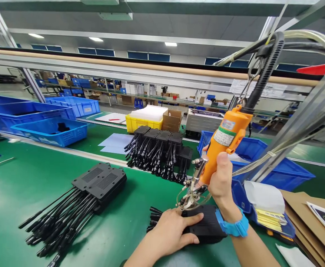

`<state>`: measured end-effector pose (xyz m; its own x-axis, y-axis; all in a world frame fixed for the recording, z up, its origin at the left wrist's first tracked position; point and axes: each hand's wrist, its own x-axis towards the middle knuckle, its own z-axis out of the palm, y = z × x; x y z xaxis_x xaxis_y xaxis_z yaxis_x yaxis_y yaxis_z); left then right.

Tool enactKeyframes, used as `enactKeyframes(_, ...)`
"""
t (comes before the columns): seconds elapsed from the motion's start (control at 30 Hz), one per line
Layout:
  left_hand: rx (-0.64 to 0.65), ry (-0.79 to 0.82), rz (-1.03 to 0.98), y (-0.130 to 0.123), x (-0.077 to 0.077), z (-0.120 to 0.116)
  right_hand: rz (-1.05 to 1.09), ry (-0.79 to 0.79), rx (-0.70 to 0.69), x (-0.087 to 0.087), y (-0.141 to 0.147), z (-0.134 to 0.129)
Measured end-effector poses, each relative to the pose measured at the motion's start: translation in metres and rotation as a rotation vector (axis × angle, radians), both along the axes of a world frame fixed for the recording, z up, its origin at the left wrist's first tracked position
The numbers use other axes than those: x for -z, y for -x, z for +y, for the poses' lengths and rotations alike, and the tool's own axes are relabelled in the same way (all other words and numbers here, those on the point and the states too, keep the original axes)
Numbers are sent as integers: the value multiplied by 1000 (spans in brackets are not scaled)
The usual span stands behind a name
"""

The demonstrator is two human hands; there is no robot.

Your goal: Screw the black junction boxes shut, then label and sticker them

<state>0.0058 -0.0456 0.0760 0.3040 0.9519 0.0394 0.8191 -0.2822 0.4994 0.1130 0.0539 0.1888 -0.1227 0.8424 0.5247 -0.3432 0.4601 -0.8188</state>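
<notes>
My right hand is wrapped around an orange electric screwdriver, which hangs from a black corrugated hose and tilts down to the left. Its metal tip end, with thin clear tubes about it, is over a black cabled box on the green bench. Spread across the left part of that box, my left hand has its thumb and index finger stretched out on the top. Black cable ends stick out beyond the left hand. A blue band circles my right wrist. Whether the screwdriver's bit touches a screw is hidden.
Two black cabled boxes lie side by side at left. More stand in a row behind, near a yellow bin. Blue bins are at back left; cardboard sheets and a blue tray sit at right.
</notes>
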Motion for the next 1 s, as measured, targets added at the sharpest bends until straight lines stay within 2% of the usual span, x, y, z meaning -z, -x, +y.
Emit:
enactKeyframes(0.23,-2,14,10,-1,-2,0,51,5,-46,14,3,-4)
enactKeyframes(0.33,-1,25,-3,0,-3,-1,96,-21,-43,10,-3,-8)
enactKeyframes(0.43,-2,20,-6,2,-2,-2,129,-21,4,-13,-17,-19)
enactKeyframes(0.57,27,-125,-41,3,1,2,113,-86,145,-56,-33,-35)
enactKeyframes(0.67,-32,-186,-72,2,4,6,80,-81,148,-66,-36,-40)
enactKeyframes(0.73,-73,-207,-94,1,8,8,75,-30,117,-57,-34,-40)
enactKeyframes(0.83,-76,-239,-133,1,13,9,87,39,61,-30,-29,-36)
enactKeyframes(0.93,-58,-253,-162,3,17,10,86,34,15,-8,-26,-33)
enactKeyframes(1.0,-63,-257,-173,3,20,10,65,10,11,0,-24,-34)
